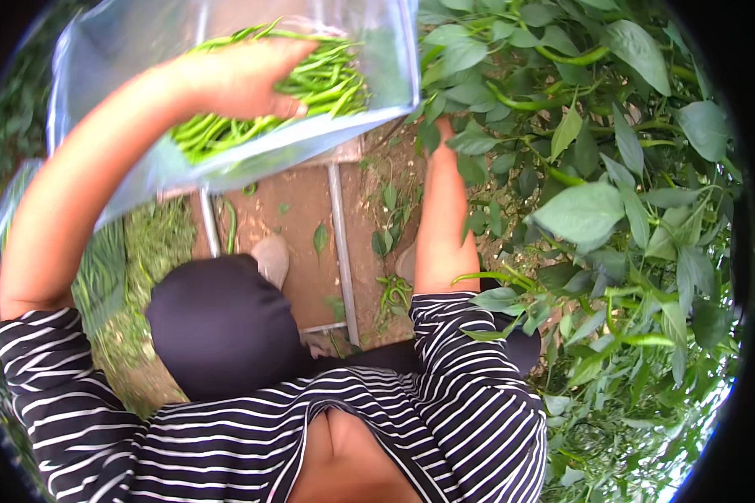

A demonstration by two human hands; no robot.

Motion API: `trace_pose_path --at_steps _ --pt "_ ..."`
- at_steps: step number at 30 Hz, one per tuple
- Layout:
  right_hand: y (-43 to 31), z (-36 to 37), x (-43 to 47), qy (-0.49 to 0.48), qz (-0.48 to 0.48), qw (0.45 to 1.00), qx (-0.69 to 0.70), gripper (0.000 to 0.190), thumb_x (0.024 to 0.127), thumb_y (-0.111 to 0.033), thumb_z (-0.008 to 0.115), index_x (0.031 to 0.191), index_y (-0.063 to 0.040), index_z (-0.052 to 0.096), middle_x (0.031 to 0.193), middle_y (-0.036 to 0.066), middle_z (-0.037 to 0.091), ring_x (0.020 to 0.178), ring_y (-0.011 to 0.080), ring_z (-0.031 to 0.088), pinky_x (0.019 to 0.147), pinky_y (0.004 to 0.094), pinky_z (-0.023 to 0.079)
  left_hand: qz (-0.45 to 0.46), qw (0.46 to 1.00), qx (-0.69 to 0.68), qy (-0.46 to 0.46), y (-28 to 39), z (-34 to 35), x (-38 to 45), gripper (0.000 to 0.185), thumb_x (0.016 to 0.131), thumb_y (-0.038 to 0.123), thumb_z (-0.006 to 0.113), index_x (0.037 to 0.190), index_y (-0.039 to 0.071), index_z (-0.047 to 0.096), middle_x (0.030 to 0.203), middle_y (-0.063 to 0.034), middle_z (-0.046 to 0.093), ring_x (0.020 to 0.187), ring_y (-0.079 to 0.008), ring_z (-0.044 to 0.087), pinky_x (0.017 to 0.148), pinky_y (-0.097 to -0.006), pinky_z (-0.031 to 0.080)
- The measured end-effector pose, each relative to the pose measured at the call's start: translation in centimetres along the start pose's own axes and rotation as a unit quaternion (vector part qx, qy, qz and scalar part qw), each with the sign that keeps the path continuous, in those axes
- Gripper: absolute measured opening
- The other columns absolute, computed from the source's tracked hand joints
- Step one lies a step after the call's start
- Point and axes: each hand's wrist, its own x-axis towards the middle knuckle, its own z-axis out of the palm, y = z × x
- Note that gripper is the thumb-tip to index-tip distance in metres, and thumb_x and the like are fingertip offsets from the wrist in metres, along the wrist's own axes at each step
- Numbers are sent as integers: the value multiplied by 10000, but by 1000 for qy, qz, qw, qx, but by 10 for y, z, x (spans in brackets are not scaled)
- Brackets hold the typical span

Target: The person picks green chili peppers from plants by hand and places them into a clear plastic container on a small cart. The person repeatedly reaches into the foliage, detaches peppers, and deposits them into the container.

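My left hand is over the heap of long green chili peppers inside a container lined with clear plastic. Its fingers are blurred, and whether they hold a pepper cannot be told. My right arm reaches forward to the pepper plants; the right hand is mostly hidden behind leaves near the container's right corner. On the plants hang green peppers, one of them a curved pepper at the upper right.
The container rests on a metal-tube frame above bare soil. Pepper plants crowd the right side. A small pile of peppers lies on the ground between my legs, near a shoe. Cut greenery covers the ground at left.
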Motion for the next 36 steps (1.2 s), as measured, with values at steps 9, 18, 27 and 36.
trace_pose_path --at_steps 9,18,27,36 --pt "-79 -59 -100 -141 -8 867 478 469 822 -39 635 1252 -45 449 1001 89 585 765 213 593 657 341 509 -25 938 -309 158 171 -37 -141 539 830 259 636 1233 -45 448 1101 -192 581 983 -268 583 845 -348 483" --pt "-98 -68 -106 -200 116 750 620 222 930 -188 477 1078 -23 491 872 132 594 804 275 601 728 420 523 -163 962 -220 9 193 80 -51 446 821 260 556 1129 -60 527 1099 -236 582 1050 -352 561 906 -406 445" --pt "-73 -88 -128 -153 41 780 606 405 885 -177 554 1251 -44 444 1177 131 545 1116 255 531 925 377 472 -148 917 -307 208 164 155 48 505 842 335 545 1240 46 432 951 -231 626 892 -391 610 773 -462 488" --pt "-104 -63 -24 36 -232 880 413 283 893 -267 478 1082 -77 567 1015 89 626 896 260 599 786 366 498 1 856 -485 178 213 143 56 399 861 180 521 1196 -29 470 1061 -276 579 1022 -391 559 877 -427 442"
